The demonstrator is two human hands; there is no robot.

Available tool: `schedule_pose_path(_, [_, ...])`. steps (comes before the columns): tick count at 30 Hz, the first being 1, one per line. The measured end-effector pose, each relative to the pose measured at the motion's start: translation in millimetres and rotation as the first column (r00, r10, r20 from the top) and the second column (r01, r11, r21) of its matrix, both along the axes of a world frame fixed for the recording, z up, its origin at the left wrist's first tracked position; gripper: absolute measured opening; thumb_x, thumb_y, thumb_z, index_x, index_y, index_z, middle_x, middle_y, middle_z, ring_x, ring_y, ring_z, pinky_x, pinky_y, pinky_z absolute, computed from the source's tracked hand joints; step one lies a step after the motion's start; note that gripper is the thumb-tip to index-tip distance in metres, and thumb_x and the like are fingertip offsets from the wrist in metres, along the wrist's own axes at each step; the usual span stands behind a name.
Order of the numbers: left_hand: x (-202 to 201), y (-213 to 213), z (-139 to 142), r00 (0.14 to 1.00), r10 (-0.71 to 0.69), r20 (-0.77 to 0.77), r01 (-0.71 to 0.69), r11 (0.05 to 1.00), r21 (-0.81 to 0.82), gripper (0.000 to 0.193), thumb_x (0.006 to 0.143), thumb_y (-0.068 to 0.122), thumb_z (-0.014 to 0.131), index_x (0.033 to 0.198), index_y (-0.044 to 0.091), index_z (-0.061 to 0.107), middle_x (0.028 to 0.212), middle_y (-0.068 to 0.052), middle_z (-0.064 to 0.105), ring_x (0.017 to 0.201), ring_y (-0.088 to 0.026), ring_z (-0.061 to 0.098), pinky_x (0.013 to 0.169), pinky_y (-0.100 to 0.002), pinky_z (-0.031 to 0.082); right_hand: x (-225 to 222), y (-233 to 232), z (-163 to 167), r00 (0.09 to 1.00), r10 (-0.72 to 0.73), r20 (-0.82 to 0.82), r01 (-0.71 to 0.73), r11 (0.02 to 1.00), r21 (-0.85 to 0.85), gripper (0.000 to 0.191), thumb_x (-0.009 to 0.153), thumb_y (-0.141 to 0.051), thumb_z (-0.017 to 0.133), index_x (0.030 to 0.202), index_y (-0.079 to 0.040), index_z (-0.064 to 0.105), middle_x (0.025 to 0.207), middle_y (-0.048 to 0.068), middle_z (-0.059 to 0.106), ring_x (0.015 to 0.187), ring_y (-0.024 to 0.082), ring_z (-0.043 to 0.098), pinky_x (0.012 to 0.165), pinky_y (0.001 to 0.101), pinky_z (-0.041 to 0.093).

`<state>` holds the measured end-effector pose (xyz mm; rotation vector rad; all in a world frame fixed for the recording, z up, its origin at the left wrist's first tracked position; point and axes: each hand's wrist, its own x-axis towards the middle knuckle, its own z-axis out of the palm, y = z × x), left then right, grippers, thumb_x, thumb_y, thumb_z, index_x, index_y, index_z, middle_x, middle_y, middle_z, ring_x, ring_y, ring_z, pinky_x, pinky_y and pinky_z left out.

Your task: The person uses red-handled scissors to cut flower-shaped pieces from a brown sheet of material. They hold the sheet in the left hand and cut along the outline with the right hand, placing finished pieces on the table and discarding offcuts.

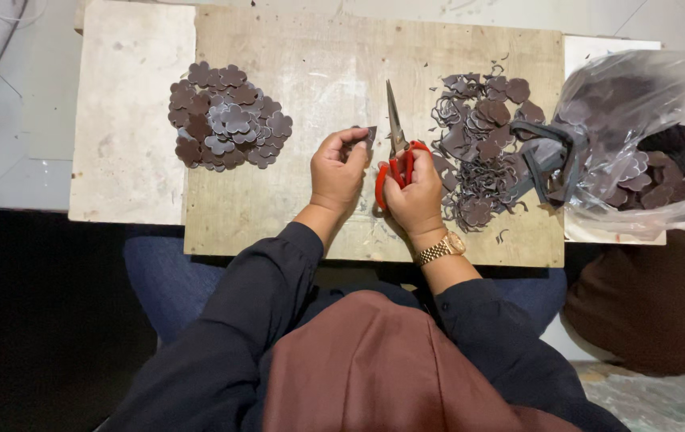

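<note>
Left hand [338, 170]: raised over the board, fingers curled, fingertips pinched together at the top.
Right hand [414, 192]: fingers closed, knuckles up.
Forearms: dark-sleeved, angled inward, wrists near each other.

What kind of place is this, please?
Probably a small craft workshop: a worn wooden board as bench, a pile of cut flower shapes, scraps, and scissors in the right hand.

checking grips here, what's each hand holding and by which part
Right hand holds the scissors by their red handles. Left hand pinches a small dark cut-out piece by its edge.
</note>
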<state>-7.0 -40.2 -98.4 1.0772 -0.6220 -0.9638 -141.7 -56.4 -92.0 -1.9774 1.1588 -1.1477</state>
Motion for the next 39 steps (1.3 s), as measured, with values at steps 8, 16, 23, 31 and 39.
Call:
schedule_pose_path(8, [3.4, -1.0, 2.6, 1.000, -0.002, -0.016, 0.001, 0.999, -0.054, 0.024, 0.099, 0.002, 0.063, 0.123, 0.000, 0.064, 0.107, -0.003, 0.069, 0.089, -0.008, 0.063, 0.081, -0.024, 0.058, -1.6, 3.5, 1.6, 1.000, 0.013, 0.022, -0.012, 1.000, -0.026, 0.032, 0.090, -0.011, 0.077, 0.111, -0.002, 0.055, 0.096, 0.012, 0.068, 0.083, 0.019, 0.069, 0.077, 0.0318, 0.057])
schedule_pose_path(16, [39.3, -24.2, 32.4, 0.997, -0.061, 0.043, 0.060, 0.998, 0.020, 0.028, 0.094, 0.009, 0.075, 0.118, 0.001, 0.063, 0.099, -0.006, 0.075, 0.087, -0.010, 0.069, 0.069, -0.024, 0.053, -1.1, 4.7, 3.1, 0.990, 0.018, 0.138, -0.028, 0.997, 0.067, 0.033, 0.090, -0.006, 0.079, 0.111, -0.003, 0.054, 0.088, 0.005, 0.065, 0.078, 0.013, 0.063, 0.074, 0.0273, 0.056])
schedule_pose_path(23, [42.0, -25.8, 101.4, 0.983, -0.172, -0.059, 0.167, 0.982, -0.088, 0.021, 0.095, 0.014, 0.073, 0.113, 0.003, 0.068, 0.100, -0.002, 0.074, 0.090, -0.010, 0.069, 0.074, -0.025, 0.054, -3.6, -2.2, 28.8, 0.847, 0.131, 0.515, -0.349, 0.868, 0.353, 0.032, 0.098, -0.012, 0.069, 0.123, -0.002, 0.051, 0.101, 0.003, 0.059, 0.088, 0.008, 0.059, 0.079, 0.0214, 0.050])
schedule_pose_path(31, [27.7, 20.2, 144.2, 0.983, -0.153, -0.098, 0.146, 0.987, -0.074, 0.029, 0.092, 0.013, 0.075, 0.117, 0.002, 0.065, 0.095, -0.003, 0.076, 0.086, -0.009, 0.072, 0.071, -0.023, 0.052, -29.4, 37.3, 95.9, 0.746, 0.338, 0.575, -0.646, 0.579, 0.498, 0.091, 0.083, -0.074, 0.071, 0.135, -0.002, 0.050, 0.112, 0.003, 0.055, 0.097, 0.012, 0.055, 0.085, 0.0284, 0.049])
schedule_pose_path(39, [21.1, 26.9, 141.5, 0.987, -0.080, -0.138, 0.065, 0.991, -0.114, 0.035, 0.092, 0.007, 0.076, 0.122, -0.002, 0.061, 0.091, -0.005, 0.074, 0.084, -0.009, 0.070, 0.074, -0.023, 0.052, -16.0, 46.3, 121.4, 0.735, 0.360, 0.574, -0.660, 0.574, 0.485, 0.103, 0.076, -0.085, 0.069, 0.135, -0.003, 0.049, 0.119, 0.003, 0.052, 0.103, 0.013, 0.052, 0.090, 0.0292, 0.047])
